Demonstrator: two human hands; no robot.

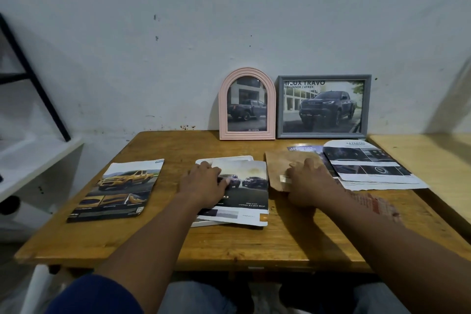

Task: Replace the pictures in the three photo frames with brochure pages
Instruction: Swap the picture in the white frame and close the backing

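Wooden table (229, 245) against a white wall (229, 20).

At rear, leaning upright on wall: pink arched frame (223, 109) with a pickup page inside; just beside it on the right, grey frame (280, 107) with a dark truck page inside.

Centre of table: white frame (242, 158) lying flat, largely covered by a truck page (251, 186). Left hand (205, 185) flat on that page, fingers spread and loosely curled at its upper left edge; whether pinching the paper, cannot tell.

Right of it: brown backing board (277, 163) flat on table. Right hand (307, 182) palm down on board, fingers extended, not closed around anything.

Far right: cut pages (369, 168) overlapping, partly under the board's far side.

Left, well apart: yellow-truck brochure (119, 188) flat on table.

Second table (433, 160) adjoining on right. White shelf (33, 160) on left.
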